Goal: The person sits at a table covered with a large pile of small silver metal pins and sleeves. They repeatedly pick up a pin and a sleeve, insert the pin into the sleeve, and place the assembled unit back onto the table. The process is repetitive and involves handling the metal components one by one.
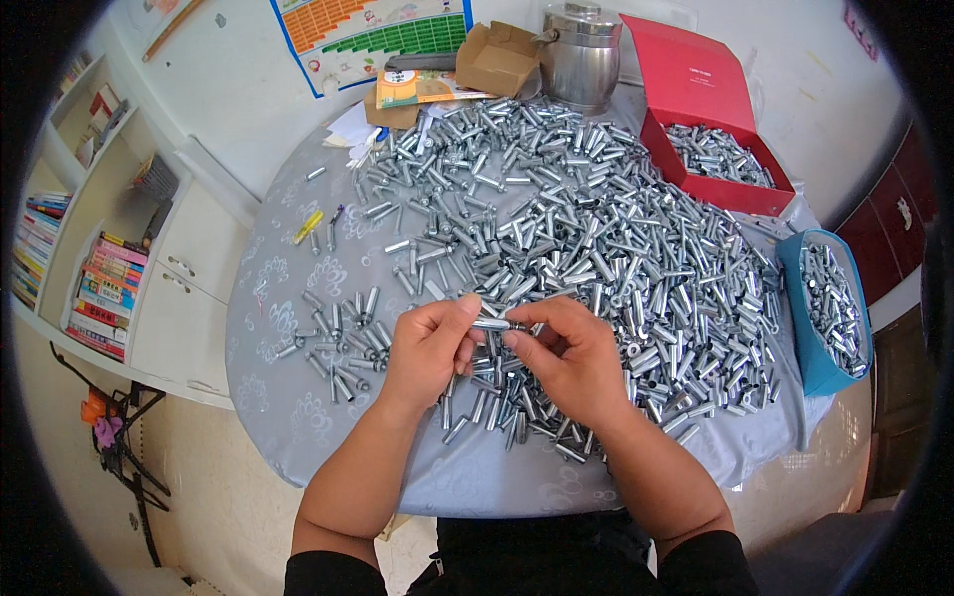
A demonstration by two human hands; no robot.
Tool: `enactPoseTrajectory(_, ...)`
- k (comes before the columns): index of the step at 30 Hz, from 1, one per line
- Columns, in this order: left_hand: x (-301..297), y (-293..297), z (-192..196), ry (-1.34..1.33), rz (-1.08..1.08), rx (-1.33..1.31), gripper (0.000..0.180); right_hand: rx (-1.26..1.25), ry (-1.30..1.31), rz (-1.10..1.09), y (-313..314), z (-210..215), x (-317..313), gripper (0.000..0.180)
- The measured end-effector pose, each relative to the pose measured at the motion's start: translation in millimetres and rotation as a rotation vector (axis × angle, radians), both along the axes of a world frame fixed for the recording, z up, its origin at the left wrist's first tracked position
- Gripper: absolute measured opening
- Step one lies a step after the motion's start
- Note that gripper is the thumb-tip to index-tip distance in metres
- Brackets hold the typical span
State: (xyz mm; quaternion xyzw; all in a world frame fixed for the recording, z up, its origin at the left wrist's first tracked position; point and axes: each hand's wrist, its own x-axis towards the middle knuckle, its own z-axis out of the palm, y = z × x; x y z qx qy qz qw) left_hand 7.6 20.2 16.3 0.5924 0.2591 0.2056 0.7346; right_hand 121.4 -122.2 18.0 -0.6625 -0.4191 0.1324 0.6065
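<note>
Over the near middle of the table, my two hands meet on one shiny metal expansion bolt (495, 324), held roughly level. Its sleeve end is pinched between the thumb and fingers of my left hand (422, 350). The thumb and forefinger of my right hand (574, 356) close on the darker, narrower end. Beneath and beyond both hands spreads a large pile of similar metal sleeves and bolts (636, 268). A smaller group of assembled-looking bolts (343, 348) lies just left of my left hand.
A round table with a grey patterned cloth (268, 392) carries everything. Toward the right stand an open red box (720, 197) and a blue bin (795, 298), both filled with metal parts. A metal canister (579, 65) and cardboard box (497, 58) stand behind. A yellow marker (308, 226) lies left.
</note>
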Motion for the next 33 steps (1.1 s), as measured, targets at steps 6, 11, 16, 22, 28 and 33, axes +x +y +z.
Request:
enactPoseTrajectory(6, 0, 2, -1, -0.018, 0.057, -0.002, 0.039, 0.043, 0.143, -0.176, 3, 2, -4, 0.018)
enactPoseTrajectory(11, -1, 4, -2, -0.064, -0.024, -0.002, 0.029, 0.019, 0.1, -0.102, 0, -1, -1, 0.016)
enactPoseTrajectory(16, 2, 3, -7, -0.116, -0.077, 0.058, 0.014, 0.054, 0.176, -0.095, 2, -14, 2, 0.015)
enactPoseTrajectory(22, 2, -1, -1, -0.119, -0.088, 0.102, 0.016, -0.014, 0.065, -0.078, 1, -2, 1, 0.016)
enactPoseTrajectory(28, 0, 7, -1, -0.141, 0.091, 0.021, 0.018, 0.09, 0.503, -0.132, 2, -1, 2, 0.02)
enactPoseTrajectory(33, -1, 8, -8, -0.111, -0.083, 0.112, 0.014, 0.091, 0.37, -0.146, 4, -2, 0, 0.024)
